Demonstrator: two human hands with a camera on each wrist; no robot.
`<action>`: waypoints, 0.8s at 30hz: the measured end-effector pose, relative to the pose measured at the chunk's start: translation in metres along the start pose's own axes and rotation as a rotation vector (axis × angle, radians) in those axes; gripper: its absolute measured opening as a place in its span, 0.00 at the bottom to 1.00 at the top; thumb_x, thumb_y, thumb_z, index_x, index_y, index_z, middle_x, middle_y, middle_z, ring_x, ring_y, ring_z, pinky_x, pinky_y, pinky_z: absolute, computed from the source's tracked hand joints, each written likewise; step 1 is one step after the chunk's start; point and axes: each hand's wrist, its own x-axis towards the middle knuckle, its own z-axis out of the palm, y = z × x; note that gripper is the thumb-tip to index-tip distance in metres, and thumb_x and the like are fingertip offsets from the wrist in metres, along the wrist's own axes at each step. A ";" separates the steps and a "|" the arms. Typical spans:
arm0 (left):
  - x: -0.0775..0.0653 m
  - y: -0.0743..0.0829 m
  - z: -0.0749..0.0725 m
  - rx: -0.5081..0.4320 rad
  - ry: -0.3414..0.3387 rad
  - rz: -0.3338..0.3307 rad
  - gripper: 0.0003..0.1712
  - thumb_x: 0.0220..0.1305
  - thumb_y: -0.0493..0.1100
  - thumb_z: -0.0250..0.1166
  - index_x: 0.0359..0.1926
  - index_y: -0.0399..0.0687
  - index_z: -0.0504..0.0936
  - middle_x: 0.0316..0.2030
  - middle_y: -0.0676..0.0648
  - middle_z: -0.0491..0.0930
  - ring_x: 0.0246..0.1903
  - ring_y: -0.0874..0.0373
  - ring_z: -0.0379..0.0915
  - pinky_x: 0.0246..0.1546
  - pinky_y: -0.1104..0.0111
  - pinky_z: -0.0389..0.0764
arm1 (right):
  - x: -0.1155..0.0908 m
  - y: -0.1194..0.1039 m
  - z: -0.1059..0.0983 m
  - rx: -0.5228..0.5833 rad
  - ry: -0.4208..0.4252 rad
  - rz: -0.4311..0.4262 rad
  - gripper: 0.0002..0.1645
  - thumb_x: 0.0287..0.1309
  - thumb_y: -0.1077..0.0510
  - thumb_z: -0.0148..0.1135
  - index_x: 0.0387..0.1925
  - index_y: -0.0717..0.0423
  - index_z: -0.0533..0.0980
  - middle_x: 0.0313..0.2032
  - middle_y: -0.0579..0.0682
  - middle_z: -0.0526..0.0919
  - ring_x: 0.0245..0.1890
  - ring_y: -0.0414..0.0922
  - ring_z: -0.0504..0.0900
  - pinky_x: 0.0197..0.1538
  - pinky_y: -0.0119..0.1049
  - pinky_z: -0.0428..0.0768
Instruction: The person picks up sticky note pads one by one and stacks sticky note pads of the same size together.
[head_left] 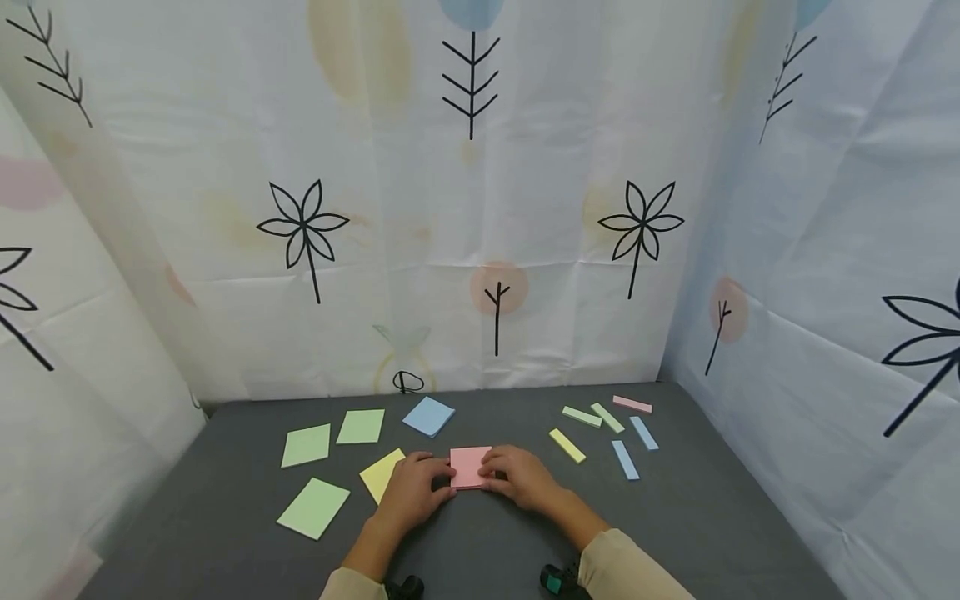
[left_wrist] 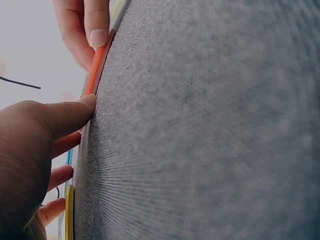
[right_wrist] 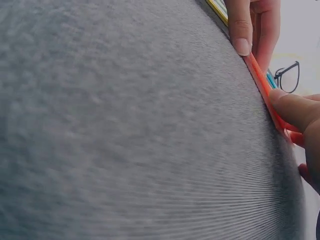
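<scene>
A square pink sticky-note pad lies flat on the grey table, between both hands. With thumb and index finger my left hand holds its left edge, the thumb at the near corner; the other fingers spread over the cloth towards a yellow square pad. My right hand grips the right side, fingertips over the top and thumb at the near edge. From the left wrist view, the pink pad appears edge-on as a thin stack. In the right wrist view, the right thumb presses against the pad's edge.
Green square pads lie at the left, and blue square notes sit behind the yellow pad. Several narrow strips in green, yellow, blue and pink are scattered at the right. Patterned white curtains enclose the table's back and sides.
</scene>
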 end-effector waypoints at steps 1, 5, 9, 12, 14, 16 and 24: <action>0.000 0.000 0.000 0.003 -0.002 0.004 0.14 0.53 0.47 0.74 0.42 0.51 0.89 0.45 0.50 0.85 0.53 0.44 0.74 0.53 0.45 0.69 | -0.001 0.000 0.001 0.019 0.011 0.003 0.09 0.58 0.59 0.68 0.41 0.58 0.84 0.45 0.52 0.83 0.49 0.49 0.79 0.53 0.46 0.75; 0.001 0.000 -0.001 -0.001 -0.014 -0.008 0.14 0.54 0.47 0.74 0.42 0.52 0.89 0.45 0.50 0.85 0.53 0.44 0.73 0.53 0.45 0.68 | -0.005 -0.001 0.005 0.065 0.052 0.044 0.12 0.55 0.60 0.70 0.42 0.60 0.83 0.48 0.56 0.81 0.51 0.53 0.77 0.54 0.49 0.74; 0.002 0.000 0.000 0.002 -0.023 -0.018 0.14 0.54 0.48 0.73 0.42 0.52 0.89 0.44 0.50 0.85 0.54 0.44 0.73 0.53 0.46 0.68 | -0.007 -0.001 0.010 0.058 0.091 0.127 0.16 0.52 0.58 0.73 0.43 0.60 0.82 0.51 0.60 0.79 0.54 0.57 0.74 0.56 0.54 0.71; 0.003 0.000 0.000 0.006 -0.032 -0.022 0.14 0.54 0.48 0.73 0.42 0.52 0.89 0.44 0.51 0.85 0.54 0.45 0.73 0.53 0.46 0.69 | -0.009 -0.001 0.011 0.064 0.104 0.181 0.19 0.52 0.57 0.73 0.45 0.59 0.81 0.53 0.60 0.79 0.56 0.59 0.73 0.56 0.58 0.69; 0.003 -0.001 0.000 0.008 -0.041 -0.025 0.14 0.54 0.49 0.74 0.43 0.53 0.89 0.44 0.52 0.85 0.54 0.45 0.73 0.53 0.46 0.69 | -0.010 -0.001 0.012 0.074 0.107 0.199 0.19 0.52 0.56 0.73 0.46 0.59 0.81 0.53 0.60 0.79 0.58 0.60 0.72 0.57 0.60 0.68; 0.003 -0.003 -0.001 0.004 -0.054 -0.028 0.15 0.53 0.49 0.74 0.43 0.54 0.88 0.44 0.52 0.85 0.54 0.45 0.73 0.53 0.46 0.69 | -0.011 -0.002 0.012 0.082 0.107 0.207 0.19 0.53 0.56 0.72 0.47 0.58 0.81 0.54 0.59 0.79 0.59 0.61 0.71 0.58 0.61 0.67; 0.008 -0.016 -0.011 -0.105 -0.082 -0.032 0.16 0.52 0.47 0.75 0.43 0.53 0.88 0.41 0.53 0.84 0.47 0.51 0.77 0.50 0.51 0.74 | -0.014 -0.002 0.013 0.075 0.104 0.217 0.19 0.55 0.54 0.71 0.47 0.56 0.82 0.55 0.57 0.79 0.60 0.59 0.71 0.58 0.61 0.67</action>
